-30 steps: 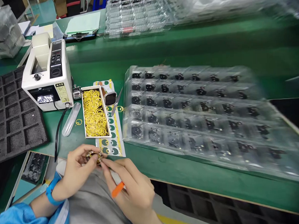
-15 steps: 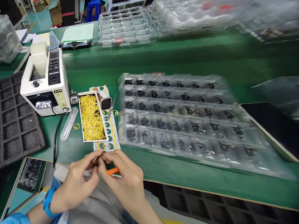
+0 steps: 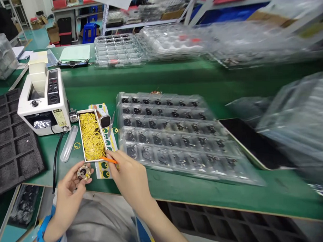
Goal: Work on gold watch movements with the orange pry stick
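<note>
Pinches a small round part (image 3: 83,172) in the curled left hand (image 3: 70,189), over the near edge of the desk (image 3: 179,184). Grips an orange pick (image 3: 109,160) in the closed right hand (image 3: 129,178), tip at the box of yellow rings (image 3: 91,135). Probably best: hook one ring only, lift slowly, hold the part level.

Two hands at work on a green surface (image 3: 181,79), each holding something small.

The left hand (image 3: 70,187) pinches a round metal part (image 3: 83,172) in its fingertips, just above the near edge. The right hand (image 3: 129,177) grips an orange tool (image 3: 109,160), whose tip points at the near end of a white box of yellow rings (image 3: 91,135). A sticker sheet (image 3: 105,169) lies beside the box. Left of the box stand a clear tube (image 3: 69,143), a white tape dispenser (image 3: 42,100) and a black foam tray (image 3: 11,140). To the right lies a clear blister tray (image 3: 175,134) of dark parts.
</note>
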Demonstrator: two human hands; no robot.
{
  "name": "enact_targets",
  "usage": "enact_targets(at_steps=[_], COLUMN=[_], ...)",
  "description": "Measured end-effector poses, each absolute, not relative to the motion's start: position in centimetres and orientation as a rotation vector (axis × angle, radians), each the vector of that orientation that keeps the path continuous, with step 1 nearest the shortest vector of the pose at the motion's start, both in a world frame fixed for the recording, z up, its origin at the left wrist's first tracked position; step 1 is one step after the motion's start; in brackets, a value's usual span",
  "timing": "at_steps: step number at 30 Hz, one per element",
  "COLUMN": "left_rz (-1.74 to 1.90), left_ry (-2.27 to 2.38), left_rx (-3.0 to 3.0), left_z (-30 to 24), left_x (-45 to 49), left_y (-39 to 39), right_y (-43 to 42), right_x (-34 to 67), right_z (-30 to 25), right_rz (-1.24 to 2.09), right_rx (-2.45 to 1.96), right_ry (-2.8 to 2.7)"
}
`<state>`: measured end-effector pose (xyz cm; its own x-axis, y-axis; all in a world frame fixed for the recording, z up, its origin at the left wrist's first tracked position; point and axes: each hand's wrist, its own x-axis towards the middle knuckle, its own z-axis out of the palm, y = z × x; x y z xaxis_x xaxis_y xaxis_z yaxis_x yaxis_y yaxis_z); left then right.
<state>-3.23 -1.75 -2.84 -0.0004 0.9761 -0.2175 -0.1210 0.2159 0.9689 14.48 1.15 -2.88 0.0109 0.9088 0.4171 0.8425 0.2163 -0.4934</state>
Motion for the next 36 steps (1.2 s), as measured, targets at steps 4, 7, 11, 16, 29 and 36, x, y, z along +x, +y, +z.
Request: enact_targets(at_steps=[4,7,11,16,29,36], left_rz=[1.064,1.04,0.957,0.913,0.819,0.808], left_ry=[1.241,1.263,1.224,1.147,0.954,1.077], left_rx=[0.924,0.934,0.921,0.877,1.058,1.246], left_z=[-2.7,-3.0,-3.2,-2.8,-2.0,-1.2], left_x=[-4.1,-4.7,-5.4,-5.7,-2.2,-0.2], left_y=[-1.0,-0.4,0.2,0.7,-0.3,-0.2], right_y=[-0.3,-0.2,1.0,2.5,0.4,-2.8], right_x=[16.4,20.7,29.0,35.4,27.7,16.6], right_z=[-3.0,-2.8,-2.1,-1.9,-1.7,-0.6], right_rz=[0.0,-0.129,-0.27,-0.187,-0.308,-0.025], right_rx=[-1.689,-1.81,-2.016,-2.055,-1.679,-1.176], right_ry=[-1.798,-1.758,-1.708,-1.932,-2.105,-2.226])
